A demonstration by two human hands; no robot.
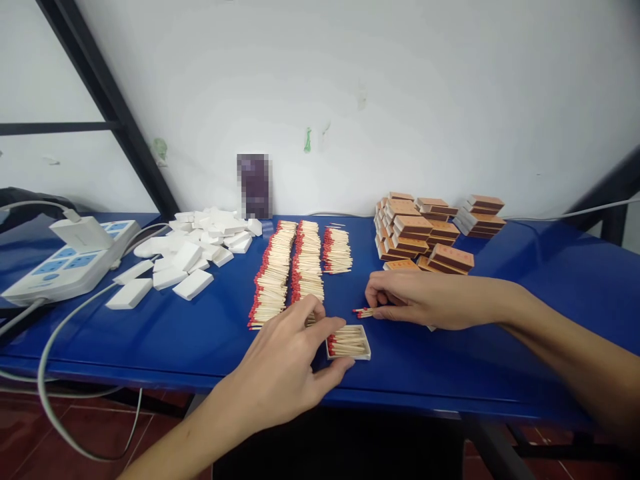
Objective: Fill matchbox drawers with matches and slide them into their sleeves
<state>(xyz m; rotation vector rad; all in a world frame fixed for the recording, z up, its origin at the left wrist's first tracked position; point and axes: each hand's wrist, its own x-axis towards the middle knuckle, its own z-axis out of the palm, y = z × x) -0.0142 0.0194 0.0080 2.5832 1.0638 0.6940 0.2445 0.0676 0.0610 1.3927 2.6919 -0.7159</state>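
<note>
My left hand (287, 363) rests on the blue table (525, 347), thumb and fingers pinching the left side of a small white tray (349, 343) filled with red-tipped matches. My right hand (420, 297) lies just behind it, fingers closed on a few loose matches (364, 312) with their red heads pointing left. Three long rows of red-tipped matches (295, 267) lie on the table beyond my left hand.
A heap of empty white trays (193, 250) lies at the left. Stacked brown matchbox sleeves (430, 230) stand at the back right. A white power strip (70, 257) with cables sits at the far left. The white wall rises behind the table.
</note>
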